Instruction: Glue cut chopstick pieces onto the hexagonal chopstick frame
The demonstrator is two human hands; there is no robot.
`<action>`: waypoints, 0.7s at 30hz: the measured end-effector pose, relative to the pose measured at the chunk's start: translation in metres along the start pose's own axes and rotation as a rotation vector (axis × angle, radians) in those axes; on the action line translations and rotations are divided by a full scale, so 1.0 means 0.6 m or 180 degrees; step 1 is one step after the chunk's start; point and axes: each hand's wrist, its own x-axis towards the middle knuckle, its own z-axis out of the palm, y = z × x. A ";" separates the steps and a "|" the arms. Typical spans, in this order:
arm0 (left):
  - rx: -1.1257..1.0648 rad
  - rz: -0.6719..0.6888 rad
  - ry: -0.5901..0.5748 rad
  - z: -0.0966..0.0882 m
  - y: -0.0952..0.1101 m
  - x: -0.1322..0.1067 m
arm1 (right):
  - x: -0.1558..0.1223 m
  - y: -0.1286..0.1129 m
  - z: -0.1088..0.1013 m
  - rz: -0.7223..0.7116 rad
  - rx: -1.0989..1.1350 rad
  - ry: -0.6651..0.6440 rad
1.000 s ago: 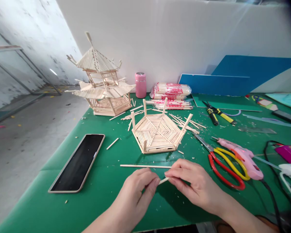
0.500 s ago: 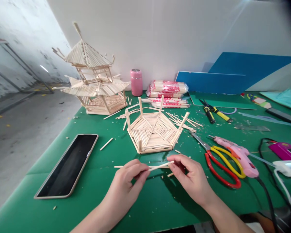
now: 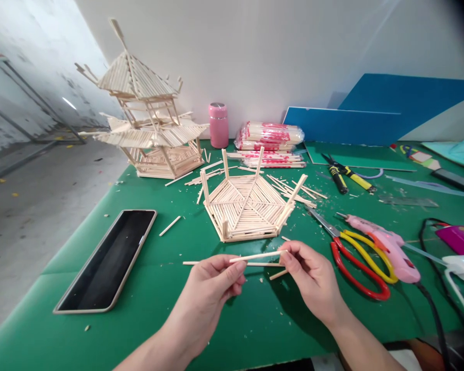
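A short pale wooden stick (image 3: 259,256) spans the gap between my two hands, just above the green table. My left hand (image 3: 212,286) pinches its left end between thumb and fingers. At the other end, the fingertips of my right hand (image 3: 309,275) are closed on it. Below it, a longer stick (image 3: 189,263) lies on the table, partly hidden by my left hand. Another short piece (image 3: 278,275) rests beside my right hand. Just beyond my hands stands a hexagonal stick base (image 3: 247,206) with several upright posts.
A stick pagoda model (image 3: 150,129) stands at the back left, with a phone (image 3: 108,263) in front. Scissors (image 3: 355,257), a pink glue gun (image 3: 386,245) and pliers (image 3: 348,175) lie to the right. Behind are a pink flask (image 3: 218,126) and bagged sticks (image 3: 268,136).
The thumb and fingers of my left hand have shifted along the stick, showing more of its left end. My right hand has moved slightly right, still on the stick. The view has shifted a little.
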 end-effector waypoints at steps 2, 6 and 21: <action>-0.0476 -0.0120 0.0012 0.011 -0.010 0.000 | 0.000 0.000 0.000 0.0018 0.0021 0.0009; -0.0980 -0.0012 0.0064 0.034 -0.023 0.003 | 0.000 0.001 0.001 0.0022 -0.0035 -0.0040; -0.1482 0.0271 0.0487 0.064 -0.022 0.034 | 0.007 0.021 -0.009 0.0041 -0.0008 0.1251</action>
